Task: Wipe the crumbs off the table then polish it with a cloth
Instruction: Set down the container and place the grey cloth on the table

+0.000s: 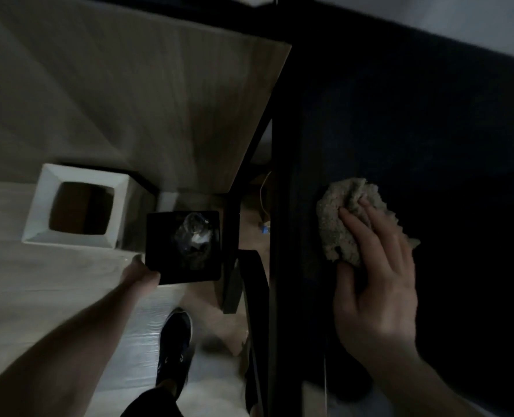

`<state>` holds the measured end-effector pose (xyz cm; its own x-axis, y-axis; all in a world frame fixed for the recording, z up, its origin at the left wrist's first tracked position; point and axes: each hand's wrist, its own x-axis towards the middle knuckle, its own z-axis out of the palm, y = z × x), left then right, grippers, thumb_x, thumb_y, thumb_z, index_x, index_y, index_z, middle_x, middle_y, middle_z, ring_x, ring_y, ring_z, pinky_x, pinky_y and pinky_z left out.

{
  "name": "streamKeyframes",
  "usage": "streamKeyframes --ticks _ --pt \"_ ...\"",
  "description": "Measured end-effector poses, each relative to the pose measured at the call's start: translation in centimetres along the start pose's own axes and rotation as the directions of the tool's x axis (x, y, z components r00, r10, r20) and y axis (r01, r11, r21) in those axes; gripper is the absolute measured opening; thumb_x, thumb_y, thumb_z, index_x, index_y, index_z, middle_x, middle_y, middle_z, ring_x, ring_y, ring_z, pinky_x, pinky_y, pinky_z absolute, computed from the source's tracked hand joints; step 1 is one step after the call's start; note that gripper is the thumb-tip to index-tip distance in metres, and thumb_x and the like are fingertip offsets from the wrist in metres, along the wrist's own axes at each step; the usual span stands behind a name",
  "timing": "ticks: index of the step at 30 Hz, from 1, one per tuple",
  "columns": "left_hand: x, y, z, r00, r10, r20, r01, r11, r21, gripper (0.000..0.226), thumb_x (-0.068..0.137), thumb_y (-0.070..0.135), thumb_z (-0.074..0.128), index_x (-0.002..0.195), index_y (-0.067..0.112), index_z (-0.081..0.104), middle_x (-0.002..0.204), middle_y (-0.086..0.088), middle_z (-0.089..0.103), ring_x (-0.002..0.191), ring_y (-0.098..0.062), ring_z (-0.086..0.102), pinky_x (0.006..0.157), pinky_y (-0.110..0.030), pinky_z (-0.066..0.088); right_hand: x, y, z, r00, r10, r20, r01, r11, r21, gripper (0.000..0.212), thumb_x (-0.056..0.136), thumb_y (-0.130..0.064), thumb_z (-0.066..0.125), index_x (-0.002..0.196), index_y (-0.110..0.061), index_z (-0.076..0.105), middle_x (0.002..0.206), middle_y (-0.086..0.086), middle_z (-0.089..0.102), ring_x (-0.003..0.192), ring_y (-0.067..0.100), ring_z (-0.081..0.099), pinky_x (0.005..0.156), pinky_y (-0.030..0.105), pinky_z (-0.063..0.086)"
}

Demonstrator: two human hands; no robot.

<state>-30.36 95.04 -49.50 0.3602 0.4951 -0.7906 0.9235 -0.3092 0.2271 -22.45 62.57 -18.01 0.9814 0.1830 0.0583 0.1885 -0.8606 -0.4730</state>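
I am looking down on a dimly lit room. A pale wood-grain panel point(135, 94) is filling the upper left, ending at a dark frame edge point(279, 164). A white square bin point(78, 212) with a dark, hollow interior is standing on the light floor point(33, 284) below the panel. A thin cord point(261, 191) is lying on a brown patch of floor beside the frame. A pale wall point(460, 19) is showing at upper right.
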Motion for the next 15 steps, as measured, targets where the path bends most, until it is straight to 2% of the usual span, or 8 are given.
streamKeyframes --ticks 4,7,9,12,15 --pt "-7.1 2.6 -3.9 0.986 0.164 -0.001 -0.164 0.986 0.015 0.062 0.087 0.011 0.066 0.147 0.010 0.051 0.136 -0.021 0.064 0.121 -0.039 0.064 0.097 -0.043 0.053 0.2 -0.2 -0.2 1.000 -0.023 -0.014 0.023 0.999 -0.023 0.063 0.088 -0.014 0.056 0.150 -0.024 0.053 0.160 -0.005 0.044 0.152 0.018 0.033 0.127 0.044 0.023" --pt "-15.5 5.1 -6.9 0.933 0.358 0.036 -0.357 0.934 -0.020 0.055 0.089 0.007 0.066 0.142 0.015 0.056 0.132 -0.013 0.067 0.121 -0.031 0.065 0.098 -0.038 0.052 -0.4 -1.2 -0.7 0.999 0.033 -0.019 -0.033 0.999 -0.002 0.060 0.090 -0.015 0.054 0.149 -0.024 0.054 0.159 -0.004 0.046 0.151 0.018 0.036 0.126 0.044 0.026" --pt "-21.6 6.3 -9.0 0.872 0.482 0.090 -0.479 0.876 -0.051 0.047 0.089 0.003 0.067 0.134 0.018 0.063 0.123 -0.006 0.070 0.114 -0.023 0.067 0.094 -0.032 0.052 -2.1 -2.2 -1.2 0.997 0.080 0.009 -0.081 0.996 0.023 0.060 0.091 -0.014 0.058 0.150 -0.024 0.053 0.159 -0.002 0.046 0.151 0.020 0.036 0.124 0.046 0.029" --pt "-29.3 7.3 -11.5 0.723 0.676 0.144 -0.682 0.732 -0.011 0.039 0.089 0.009 0.071 0.123 0.029 0.067 0.118 0.008 0.070 0.110 -0.011 0.067 0.093 -0.028 0.052 -6.1 -2.8 -3.0 0.984 0.136 0.113 -0.136 0.991 -0.009 0.060 0.095 -0.018 0.058 0.153 -0.030 0.048 0.163 -0.004 0.040 0.153 0.018 0.032 0.125 0.045 0.029" --pt "-35.7 8.4 -12.2 0.603 0.771 0.207 -0.791 0.611 0.025 0.036 0.088 0.011 0.071 0.118 0.032 0.067 0.117 0.014 0.066 0.110 -0.003 0.063 0.093 -0.021 0.048 -10.5 -2.4 -5.6 0.937 0.242 0.252 -0.240 0.970 -0.037 0.061 0.098 -0.025 0.051 0.156 -0.040 0.040 0.168 -0.011 0.029 0.156 0.016 0.026 0.126 0.045 0.027"
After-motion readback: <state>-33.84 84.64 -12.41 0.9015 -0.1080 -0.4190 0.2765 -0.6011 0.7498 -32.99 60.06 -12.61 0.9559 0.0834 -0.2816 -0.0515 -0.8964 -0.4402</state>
